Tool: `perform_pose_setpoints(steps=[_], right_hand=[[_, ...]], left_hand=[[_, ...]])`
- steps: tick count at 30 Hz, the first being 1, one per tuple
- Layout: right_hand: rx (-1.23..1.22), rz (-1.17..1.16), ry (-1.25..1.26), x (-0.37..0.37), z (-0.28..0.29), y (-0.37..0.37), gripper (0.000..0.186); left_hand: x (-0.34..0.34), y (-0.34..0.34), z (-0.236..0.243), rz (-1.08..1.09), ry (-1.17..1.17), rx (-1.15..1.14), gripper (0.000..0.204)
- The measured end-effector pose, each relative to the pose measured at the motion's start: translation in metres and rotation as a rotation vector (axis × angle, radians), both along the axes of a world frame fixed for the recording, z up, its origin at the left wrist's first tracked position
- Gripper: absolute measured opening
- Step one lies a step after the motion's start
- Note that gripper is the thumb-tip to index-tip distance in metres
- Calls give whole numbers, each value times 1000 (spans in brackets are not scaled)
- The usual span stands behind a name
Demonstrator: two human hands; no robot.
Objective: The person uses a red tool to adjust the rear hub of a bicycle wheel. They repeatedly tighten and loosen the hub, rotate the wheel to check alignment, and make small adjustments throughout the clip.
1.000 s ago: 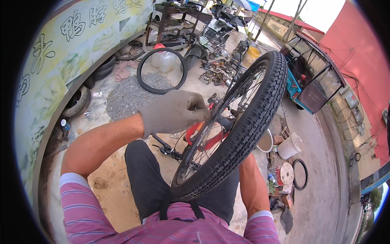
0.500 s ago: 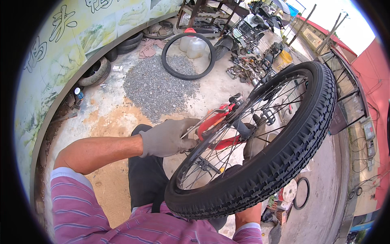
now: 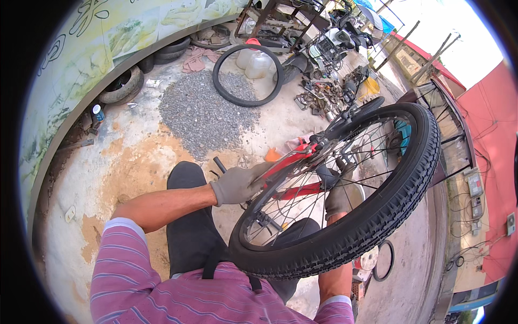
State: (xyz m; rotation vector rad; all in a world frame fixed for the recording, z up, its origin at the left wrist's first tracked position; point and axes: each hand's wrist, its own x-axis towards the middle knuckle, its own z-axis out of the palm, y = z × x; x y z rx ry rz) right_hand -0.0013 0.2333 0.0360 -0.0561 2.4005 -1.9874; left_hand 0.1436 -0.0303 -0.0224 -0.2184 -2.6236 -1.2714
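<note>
A red bicycle (image 3: 294,191) is tilted up in front of me, its wheel with a knobby black tire (image 3: 396,218) nearest to me. My left hand (image 3: 240,184), in a grey glove, is closed round the red frame beside the wheel's rim. My right hand (image 3: 341,195), also gloved, reaches up behind the spokes and is closed on the bicycle near the crank and pedal. Spokes and tire partly cover its fingers, so the exact part it grips is unclear. A black handlebar end (image 3: 219,164) pokes out beyond my left hand.
Behind the bicycle, a loose tire (image 3: 218,86) lies on a gravel pile (image 3: 194,116) by plastic jugs (image 3: 258,66). Metal parts (image 3: 324,96) are heaped to its right. Old tires (image 3: 123,86) line the curved wall at left. Another small tire (image 3: 384,260) lies at lower right.
My left hand has slid a little right and down along with the frame. The wheel has dropped slightly and lies a bit flatter. A handlebar end and an orange object have come into sight.
</note>
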Motion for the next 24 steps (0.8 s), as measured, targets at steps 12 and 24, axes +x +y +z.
perform_pose_setpoints(steps=[12,24], right_hand=[[-158,28,70,-9,-16,5,78],[-113,-23,-32,-2,-3,-5,74]], left_hand=[[14,-25,103,-52,-266,-283,55],[8,-5,135,-107,-522,-298,42]])
